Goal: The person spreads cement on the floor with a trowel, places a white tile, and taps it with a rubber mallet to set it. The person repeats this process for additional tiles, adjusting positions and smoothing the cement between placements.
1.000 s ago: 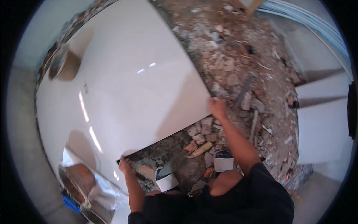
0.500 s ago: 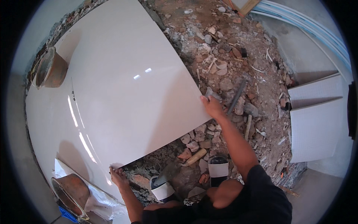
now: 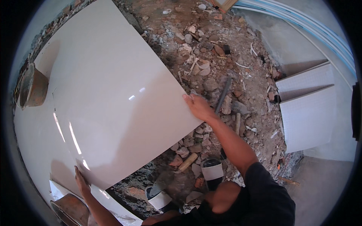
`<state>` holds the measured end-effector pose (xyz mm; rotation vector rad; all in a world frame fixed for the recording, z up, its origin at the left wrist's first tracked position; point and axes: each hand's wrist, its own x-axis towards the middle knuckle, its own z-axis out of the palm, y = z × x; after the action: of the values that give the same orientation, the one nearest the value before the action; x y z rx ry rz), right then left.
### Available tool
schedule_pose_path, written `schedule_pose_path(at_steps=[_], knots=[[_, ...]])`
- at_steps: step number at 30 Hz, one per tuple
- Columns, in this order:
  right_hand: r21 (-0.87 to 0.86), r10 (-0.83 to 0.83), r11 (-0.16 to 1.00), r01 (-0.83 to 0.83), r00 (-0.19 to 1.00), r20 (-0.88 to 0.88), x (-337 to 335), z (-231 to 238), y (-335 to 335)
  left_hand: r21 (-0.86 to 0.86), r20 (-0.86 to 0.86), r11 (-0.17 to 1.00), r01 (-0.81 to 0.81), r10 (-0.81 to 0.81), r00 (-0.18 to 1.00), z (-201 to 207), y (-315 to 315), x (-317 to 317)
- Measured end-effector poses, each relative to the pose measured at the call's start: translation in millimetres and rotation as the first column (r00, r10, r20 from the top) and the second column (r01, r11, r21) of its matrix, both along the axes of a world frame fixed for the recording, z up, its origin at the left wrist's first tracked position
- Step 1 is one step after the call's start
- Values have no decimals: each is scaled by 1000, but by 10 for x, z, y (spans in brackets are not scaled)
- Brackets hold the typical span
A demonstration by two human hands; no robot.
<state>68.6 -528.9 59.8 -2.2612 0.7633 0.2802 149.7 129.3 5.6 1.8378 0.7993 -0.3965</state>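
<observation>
A large glossy off-white floor tile (image 3: 124,86) lies in front of me, its near edge over dark rubble. My right hand (image 3: 198,107) grips its right edge close to the near right corner, thumb on top, the other fingers mostly hidden below. My left hand (image 3: 82,180) rests at the tile's left edge, by the seam with the neighbouring pale tiles, fingers stretched out and close together. Just below that hand stands a rusty-brown bucket (image 3: 71,209), beside crumpled white sheeting (image 3: 58,190).
Another brown bucket (image 3: 34,86) stands on the tiles at far left. Broken stones and soil (image 3: 211,64) cover the ground to the right. A wooden handle (image 3: 187,162) lies near my sandalled feet (image 3: 212,171). White tiles (image 3: 309,116) lean at the right wall, below blue-white pipes (image 3: 301,26).
My left hand has left the tile's near left corner and moved left and up along its edge. The right hand keeps its grip. The whole view has shifted slightly.
</observation>
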Motion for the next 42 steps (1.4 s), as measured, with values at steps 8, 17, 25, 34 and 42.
schedule_pose_path(at_steps=[8, 17, 25, 34, 42], knots=[[31, 75, 996, -80, 987, 142, -359, 113, -223, 211, 459, 953, -218, 101, 883, 420, -955, -419], [-48, -353, 931, 361, 926, 133, -2078, 582, -1093, -42, 233, 951, -305, 307, 923, 916, -2184, -905], [-147, -628, 743, 653, 756, 184, -2653, 292, -2730, -134, 191, 981, 142, -115, 975, 1016, -4744, 258], [-373, -626, 670, 641, 759, 180, -3178, 99, -4226, -232, 78, 951, 205, -191, 978, 605, -6559, 209], [-445, -659, 679, 584, 752, -20, -3433, 7, -4610, 36, 47, 912, 409, -411, 911, 580, -6783, -285]])
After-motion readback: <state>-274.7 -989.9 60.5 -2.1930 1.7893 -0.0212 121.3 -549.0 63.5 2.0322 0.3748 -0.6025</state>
